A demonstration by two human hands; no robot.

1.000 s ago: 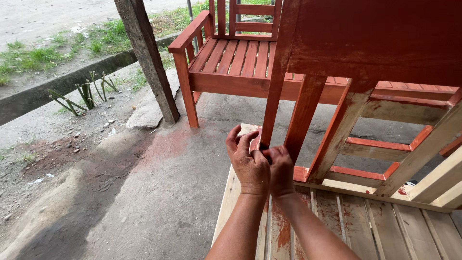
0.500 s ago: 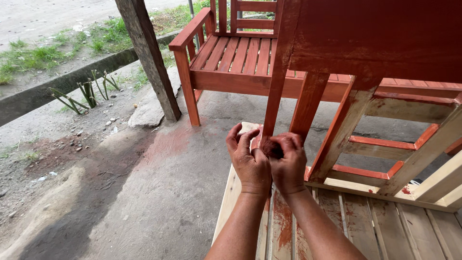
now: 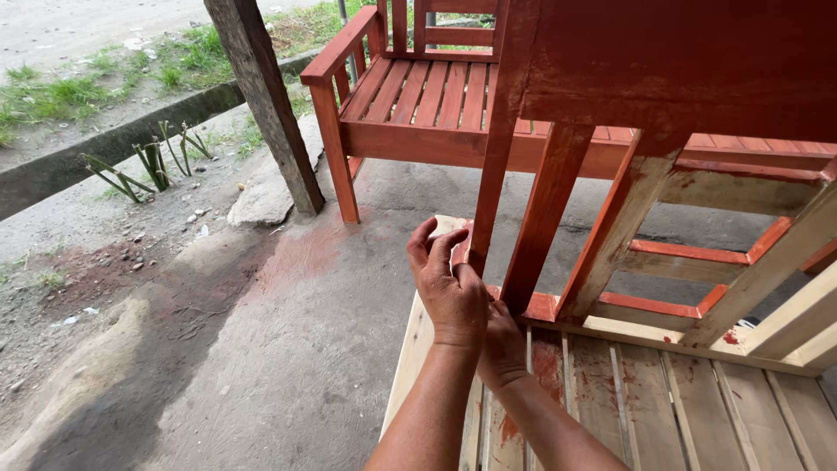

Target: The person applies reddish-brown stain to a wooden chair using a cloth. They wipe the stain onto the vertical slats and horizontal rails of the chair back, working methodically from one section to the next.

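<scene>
Half-painted bench (image 3: 663, 288): the thing I am working on; fills the right of my view, tipped on its side, red-brown slats (image 3: 545, 218) above, bare pale slatted panel (image 3: 663, 410) below with red smears.
Finished bench (image 3: 418, 96): behind the half-painted bench, upright, fully red-brown, well apart from my hands.
Concrete floor (image 3: 261, 349): left of the half-painted bench, grey with a faint red stain.
Wooden post (image 3: 266, 105): left of the finished bench, leaning, weathered grey.
Flat stone (image 3: 266, 196): at the post's foot.
Left hand (image 3: 452, 283): at the half-painted bench's near corner, fingers curled, thumb and fingertips close together beside a painted slat; I cannot tell whether it pinches anything.
Right hand (image 3: 506, 344): tucked under and behind my left hand, touching it, mostly hidden; I cannot tell its grip.
</scene>
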